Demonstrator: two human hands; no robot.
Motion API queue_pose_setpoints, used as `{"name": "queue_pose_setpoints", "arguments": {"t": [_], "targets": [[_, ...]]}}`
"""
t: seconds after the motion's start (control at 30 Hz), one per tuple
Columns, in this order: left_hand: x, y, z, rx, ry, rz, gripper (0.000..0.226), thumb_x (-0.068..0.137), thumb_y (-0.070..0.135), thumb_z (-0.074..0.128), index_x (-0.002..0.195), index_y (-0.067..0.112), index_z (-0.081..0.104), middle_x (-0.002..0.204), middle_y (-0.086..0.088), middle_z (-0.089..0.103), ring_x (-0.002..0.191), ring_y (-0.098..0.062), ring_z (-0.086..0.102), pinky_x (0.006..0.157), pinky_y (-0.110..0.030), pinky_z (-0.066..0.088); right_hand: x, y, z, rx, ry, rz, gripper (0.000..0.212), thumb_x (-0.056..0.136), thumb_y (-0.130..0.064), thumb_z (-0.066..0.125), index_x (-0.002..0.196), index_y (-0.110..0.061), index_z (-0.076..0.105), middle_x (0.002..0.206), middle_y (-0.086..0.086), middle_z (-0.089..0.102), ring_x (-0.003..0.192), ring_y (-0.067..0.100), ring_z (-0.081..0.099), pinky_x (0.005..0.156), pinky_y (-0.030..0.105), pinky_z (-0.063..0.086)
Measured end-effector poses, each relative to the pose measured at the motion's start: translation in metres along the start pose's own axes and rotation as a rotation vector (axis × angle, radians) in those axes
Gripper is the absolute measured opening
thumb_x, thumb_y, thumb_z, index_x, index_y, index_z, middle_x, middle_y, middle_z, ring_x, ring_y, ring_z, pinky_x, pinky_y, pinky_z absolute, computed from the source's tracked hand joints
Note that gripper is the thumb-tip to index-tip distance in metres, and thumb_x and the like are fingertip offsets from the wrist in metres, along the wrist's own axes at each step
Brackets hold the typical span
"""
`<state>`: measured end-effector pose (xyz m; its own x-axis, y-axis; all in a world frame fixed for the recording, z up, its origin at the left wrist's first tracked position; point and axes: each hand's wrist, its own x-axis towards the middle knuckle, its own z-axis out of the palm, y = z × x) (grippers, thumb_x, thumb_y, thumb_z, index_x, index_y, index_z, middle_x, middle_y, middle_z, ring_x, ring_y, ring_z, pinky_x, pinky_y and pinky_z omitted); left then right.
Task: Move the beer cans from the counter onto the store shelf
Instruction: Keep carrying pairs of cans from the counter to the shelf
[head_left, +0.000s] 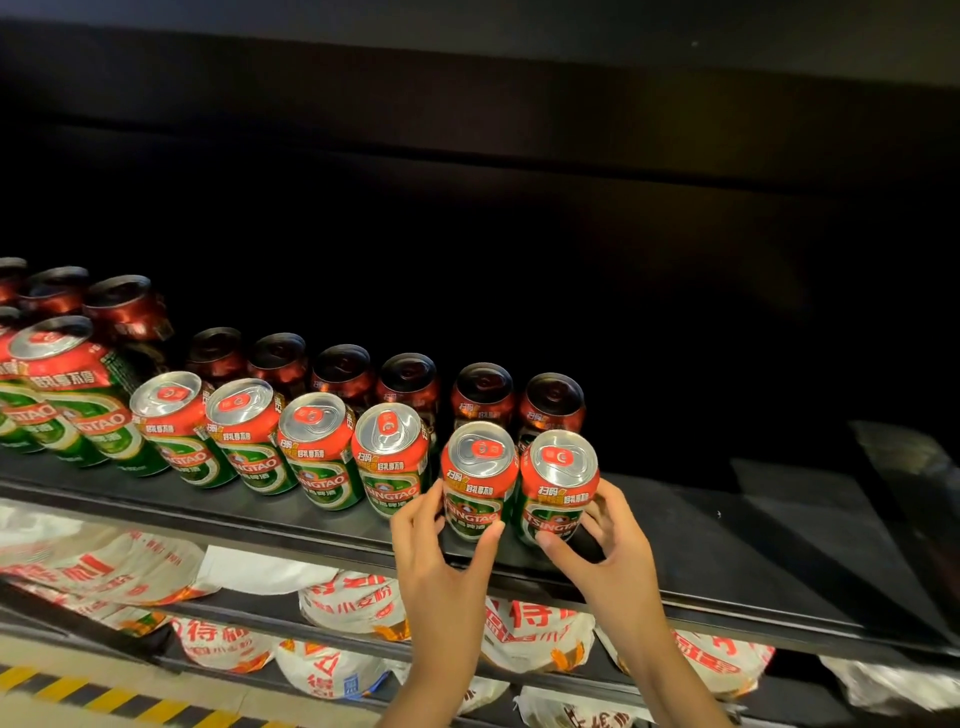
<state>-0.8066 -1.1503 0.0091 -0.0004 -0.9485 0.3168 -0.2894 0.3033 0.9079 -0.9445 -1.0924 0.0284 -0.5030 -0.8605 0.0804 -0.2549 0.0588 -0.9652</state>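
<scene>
2 hands (447, 561), 6 front-row single beer cans (480, 480); 6 dark back-row cans (483, 392); flour bags (353, 605) uncounted

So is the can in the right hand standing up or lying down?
Standing up. The can in the right hand shows its silver top facing up, its bottom toward the shelf.

two bare forearms showing, rising from bottom edge. left hand (441, 551) and right hand (605, 545) both showing bare: no gloves, rings, watch or bracelet showing. no sleeve reaching into view on either arm. fingernails showing short, unpainted. fingers looking slender.
</scene>
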Motion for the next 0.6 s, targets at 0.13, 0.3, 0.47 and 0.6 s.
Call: {"name": "queue_pose_setpoints", "arguments": {"t": [0.13,0.3,0.47,0.6], "targets": [[-0.002,0.001,0.002,-0.025,0.031,-0.022,0.065,0.075,0.036,0.07,0.133,0.019,0.047,0.121,0.012,0.042,0.116,0.0,0.046,0.095,-0.011,0.04,0.0,-0.001,0.003,-0.012,0.016,-0.032,0.061,0.071,-0.023,0.08,0.121,-0.039,0.05,0.122,-0.017,0.058,0.115,-0.002,0.055,0.095,0.013,0.045],[-0.001,0.002,0.005,-0.045,0.066,-0.057,0.062,0.073,0.03,0.074,0.13,0.023,0.048,0.119,0.011,0.042,0.114,0.001,0.046,0.092,-0.004,0.037,0.001,-0.001,0.006,-0.03,0.034,-0.048,0.063,0.072,-0.022,0.08,0.124,-0.037,0.048,0.124,-0.016,0.058,0.115,-0.007,0.053,0.091,0.005,0.042],[0.0,0.006,0.009,-0.104,0.098,-0.128,0.061,0.072,0.022,0.079,0.126,0.025,0.051,0.114,0.009,0.046,0.11,0.007,0.046,0.085,0.002,0.035,0.001,0.0,0.008,-0.069,0.04,-0.06,0.065,0.074,-0.021,0.079,0.117,-0.051,0.04,0.123,-0.022,0.053,0.113,-0.017,0.048,0.084,-0.001,0.039],[0.002,0.008,0.01,-0.096,0.128,-0.104,0.06,0.071,0.019,0.079,0.123,0.026,0.05,0.108,0.011,0.047,0.106,0.01,0.048,0.087,0.0,0.037,0.001,0.001,0.01,-0.099,0.047,-0.073,0.065,0.075,-0.021,0.077,0.117,-0.052,0.038,0.123,-0.021,0.052,0.114,-0.015,0.048,0.084,-0.001,0.039]]}}
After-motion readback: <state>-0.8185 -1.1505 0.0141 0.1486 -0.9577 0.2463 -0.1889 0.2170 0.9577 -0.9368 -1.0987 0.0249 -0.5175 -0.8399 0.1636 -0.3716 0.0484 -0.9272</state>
